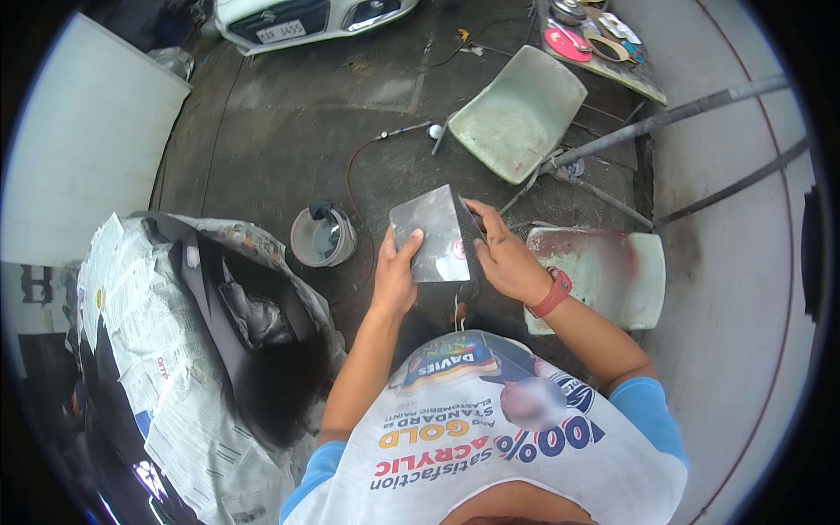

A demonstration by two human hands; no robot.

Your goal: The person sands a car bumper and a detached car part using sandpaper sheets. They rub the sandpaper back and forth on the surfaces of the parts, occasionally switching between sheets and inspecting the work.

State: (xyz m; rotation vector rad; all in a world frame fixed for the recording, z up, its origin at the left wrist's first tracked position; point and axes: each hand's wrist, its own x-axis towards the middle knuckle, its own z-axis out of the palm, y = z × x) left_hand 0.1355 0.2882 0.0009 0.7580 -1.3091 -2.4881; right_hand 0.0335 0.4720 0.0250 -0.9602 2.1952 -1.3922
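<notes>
In front of my body, a flat, shiny grey rectangular plate (435,219) is held tilted, with a small red and white round mark near its lower right corner. My left hand (397,267) grips its left side, thumb lying on the face and the other fingers hidden behind. At the right edge, my right hand (509,254) has its fingers bent around a thin dark piece (473,229) whose kind I cannot make out. That piece lies close against the plate's edge. A red watch band circles the right wrist.
Left stands a dark car part masked with newspaper (166,376). A bucket (308,248) holding dark cloth is ahead. Pale green chair seats (523,118) on metal legs and another pale seat (643,289) are right. A red hose (352,179) crosses the floor; a white car (315,22) stands beyond.
</notes>
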